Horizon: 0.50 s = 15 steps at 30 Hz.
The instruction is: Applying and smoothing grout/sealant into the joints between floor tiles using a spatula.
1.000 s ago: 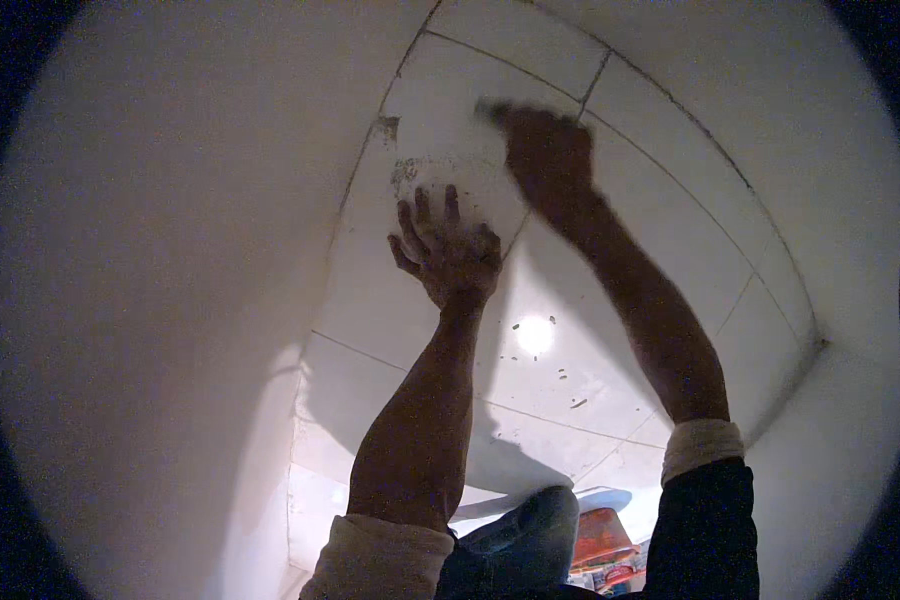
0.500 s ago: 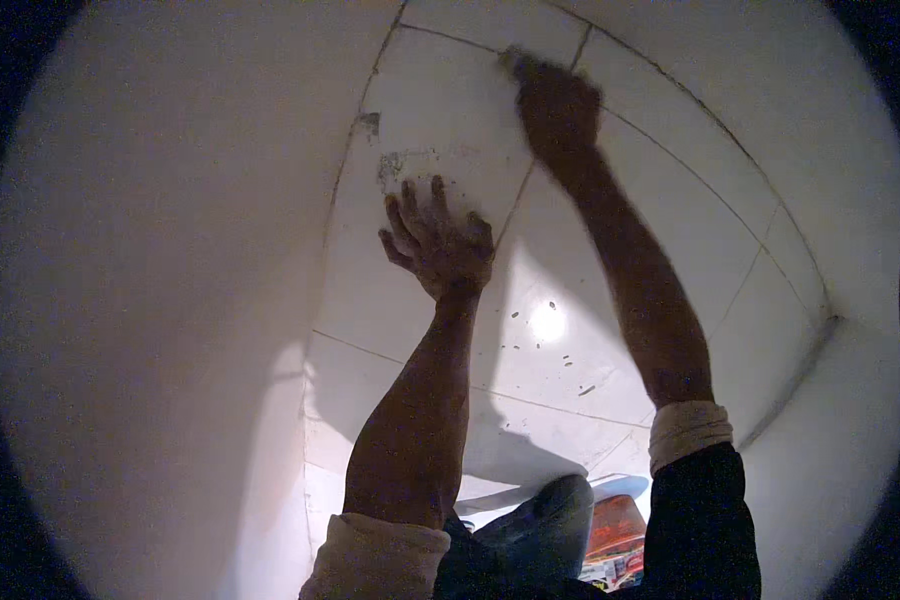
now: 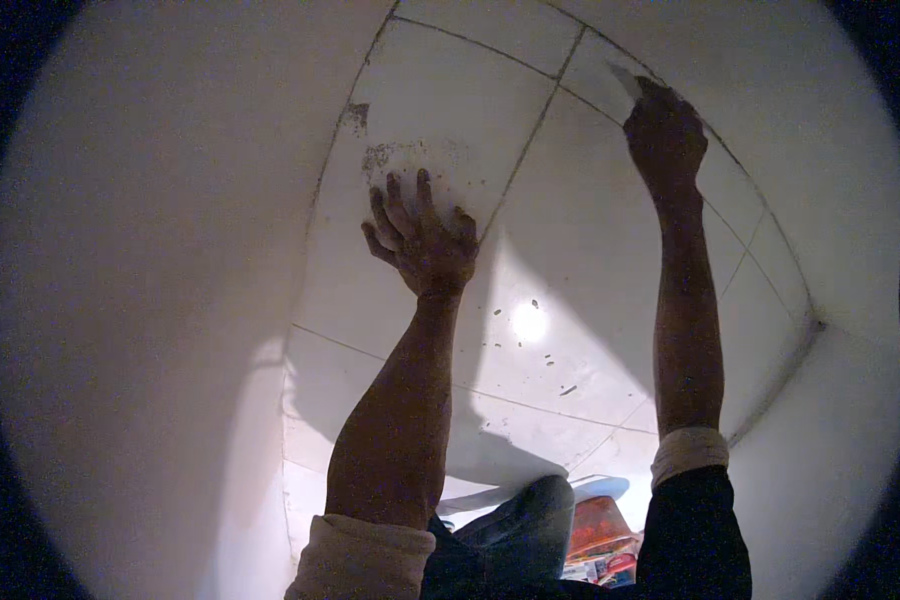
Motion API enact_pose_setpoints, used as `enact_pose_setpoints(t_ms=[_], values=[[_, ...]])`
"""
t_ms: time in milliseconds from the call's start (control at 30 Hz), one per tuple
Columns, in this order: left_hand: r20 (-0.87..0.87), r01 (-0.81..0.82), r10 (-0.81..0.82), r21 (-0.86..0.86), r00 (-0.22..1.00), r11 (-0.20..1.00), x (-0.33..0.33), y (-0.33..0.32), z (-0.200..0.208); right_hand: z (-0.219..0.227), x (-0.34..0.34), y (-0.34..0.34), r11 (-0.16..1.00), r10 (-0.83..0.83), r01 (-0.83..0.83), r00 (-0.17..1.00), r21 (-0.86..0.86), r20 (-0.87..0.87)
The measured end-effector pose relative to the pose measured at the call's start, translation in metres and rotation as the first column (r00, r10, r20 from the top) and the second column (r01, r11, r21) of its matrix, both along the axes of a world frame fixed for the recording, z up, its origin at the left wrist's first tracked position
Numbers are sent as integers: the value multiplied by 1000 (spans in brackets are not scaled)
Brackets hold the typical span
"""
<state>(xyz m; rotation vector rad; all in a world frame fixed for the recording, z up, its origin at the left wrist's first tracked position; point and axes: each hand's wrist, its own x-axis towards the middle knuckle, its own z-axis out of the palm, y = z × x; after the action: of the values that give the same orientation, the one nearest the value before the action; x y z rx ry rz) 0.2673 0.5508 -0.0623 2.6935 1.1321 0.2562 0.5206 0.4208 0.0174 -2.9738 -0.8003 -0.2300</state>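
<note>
Right hand swung rightward, clamped on bladed tool; left hand splayed on tile

L hand palm dwn, fingers spread; L forearm angled slightly inward. R hand farther fwd, clenched; R forearm approx straight ahead.

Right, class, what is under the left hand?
A white tile, with dark marks showing just ahead of the left hand. What the hand covers is hidden, so whether marks continue there cannot be told.
</note>
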Motion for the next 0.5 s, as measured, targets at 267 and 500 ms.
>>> enact_pose_setpoints(t_ms=[267, 500], values=[[-51, -13, 15, 34, 999, 999, 3, 1, 5, -7, -66, -3, 959, 245, -277, 918, -62, -313], [-20, -22, 22, 16, 1000, 1000, 3, 1, 3, -5, 14, -12, 983, 144, -145, 989, -111, -13]])
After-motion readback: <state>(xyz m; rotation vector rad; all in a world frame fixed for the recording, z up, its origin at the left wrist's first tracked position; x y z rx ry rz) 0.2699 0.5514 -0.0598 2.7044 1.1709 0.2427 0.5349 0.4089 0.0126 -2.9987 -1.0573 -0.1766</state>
